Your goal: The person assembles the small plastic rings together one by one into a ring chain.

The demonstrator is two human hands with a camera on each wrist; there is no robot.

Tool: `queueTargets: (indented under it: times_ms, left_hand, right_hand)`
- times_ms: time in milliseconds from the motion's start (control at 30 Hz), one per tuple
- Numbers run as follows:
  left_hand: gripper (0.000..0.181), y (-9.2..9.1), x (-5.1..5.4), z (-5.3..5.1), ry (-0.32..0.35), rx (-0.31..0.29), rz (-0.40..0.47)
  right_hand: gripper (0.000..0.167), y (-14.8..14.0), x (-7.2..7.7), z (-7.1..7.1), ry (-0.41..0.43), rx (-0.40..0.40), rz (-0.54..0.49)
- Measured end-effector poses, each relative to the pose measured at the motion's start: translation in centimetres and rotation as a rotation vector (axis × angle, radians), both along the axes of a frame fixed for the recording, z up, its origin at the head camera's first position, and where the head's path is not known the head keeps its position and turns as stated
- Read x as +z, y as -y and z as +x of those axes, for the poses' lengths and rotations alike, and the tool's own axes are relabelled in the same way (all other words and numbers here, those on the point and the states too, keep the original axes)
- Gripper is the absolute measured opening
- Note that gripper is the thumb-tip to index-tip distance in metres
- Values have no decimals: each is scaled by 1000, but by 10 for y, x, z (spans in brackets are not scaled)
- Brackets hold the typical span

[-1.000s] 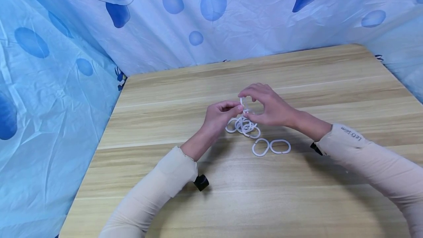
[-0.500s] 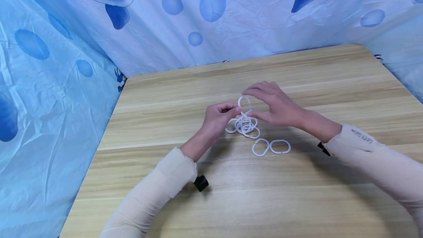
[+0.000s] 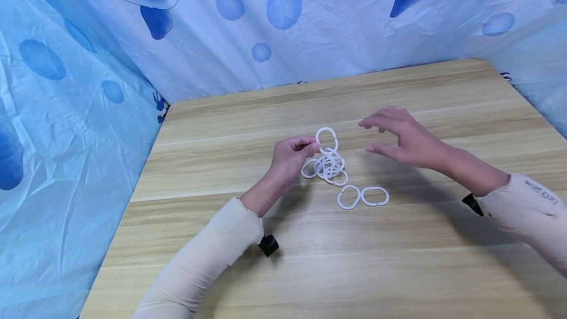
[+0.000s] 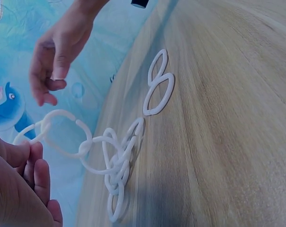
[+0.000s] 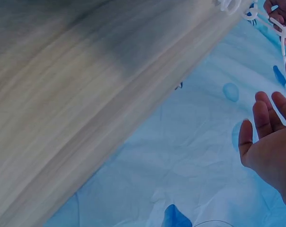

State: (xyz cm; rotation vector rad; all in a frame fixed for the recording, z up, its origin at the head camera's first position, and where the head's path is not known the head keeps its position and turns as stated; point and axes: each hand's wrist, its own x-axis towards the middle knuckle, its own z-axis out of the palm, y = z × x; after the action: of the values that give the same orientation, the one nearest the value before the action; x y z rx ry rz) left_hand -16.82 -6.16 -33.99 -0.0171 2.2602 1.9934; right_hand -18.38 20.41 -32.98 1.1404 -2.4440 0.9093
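My left hand point(image 3: 290, 159) pinches a white plastic curtain ring point(image 3: 326, 128) between thumb and fingers and lifts it above the table. In the left wrist view, more white rings point(image 4: 88, 137) hang linked from it and run down to a heap point(image 4: 115, 175) on the wood. My right hand point(image 3: 405, 139) hovers off to the right with thumb and fingers spread apart, holding nothing. Two oval rings point(image 3: 374, 188) lie end to end in front of the heap; whether they are linked cannot be made out. In the right wrist view, the right-hand fingers point(image 5: 261, 118) are spread apart.
A wood-grain table point(image 3: 288, 270) lies under both hands. Behind and to the left hangs a blue sheet point(image 3: 190, 48) with sea-animal prints, at the table's far and left edges. A small black camera point(image 3: 268, 245) sits under the left wrist.
The right hand has let go of the ring and drawn back to the right. The held ring has turned to face the head camera. The left hand has stayed nearly in place.
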Motion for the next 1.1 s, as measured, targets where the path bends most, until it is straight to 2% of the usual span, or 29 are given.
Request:
queueTargets:
  times_ms: [200, 267, 467, 567, 833, 1100]
  left_hand:
    - [14, 0, 0, -1, -4, -4, -2]
    - [14, 0, 0, -1, -3, -1, -3]
    - [14, 1, 0, -1, -3, -1, -17]
    - [16, 2, -1, 0, -5, -6, -16]
    - [14, 1, -1, 0, -6, -9, -6]
    - [14, 1, -1, -1, -1, -11, -20]
  right_hand:
    - [48, -8, -6, 4, 95, 35, 77]
    - [48, -10, -9, 5, 145, 73, 96]
    - [52, -13, -20, 14, 371, 211, 161]
    - [56, -12, -27, 18, 423, 270, 193]
    - [51, -8, -42, 25, 472, 351, 256]
    - [57, -7, -49, 26, 388, 378, 254]
